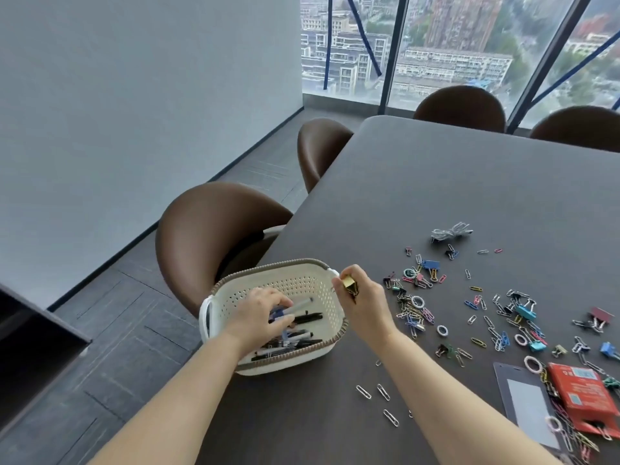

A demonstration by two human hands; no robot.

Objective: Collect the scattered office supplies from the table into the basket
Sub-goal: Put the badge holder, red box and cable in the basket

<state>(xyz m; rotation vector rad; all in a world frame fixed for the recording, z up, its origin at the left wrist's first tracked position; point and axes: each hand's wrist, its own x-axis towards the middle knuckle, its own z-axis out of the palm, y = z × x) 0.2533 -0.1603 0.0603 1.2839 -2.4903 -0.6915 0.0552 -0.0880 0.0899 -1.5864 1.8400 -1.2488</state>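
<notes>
A white perforated basket (295, 280) with a brown woven rim stands at the table's left edge and holds several pens (307, 318). My left hand (260, 317) is inside it, fingers closed around a pen and some blue items. My right hand (364, 305) hovers at the basket's right rim, pinching a gold binder clip (349, 284). Coloured paper clips and binder clips (496, 317) lie scattered on the dark table to the right.
A red box (585, 392) and a grey card holder (526, 407) lie at the lower right. A coiled white cable (449, 231) sits farther back. Three loose paper clips (377, 396) lie in front of the basket. Brown chairs (214, 229) surround the table.
</notes>
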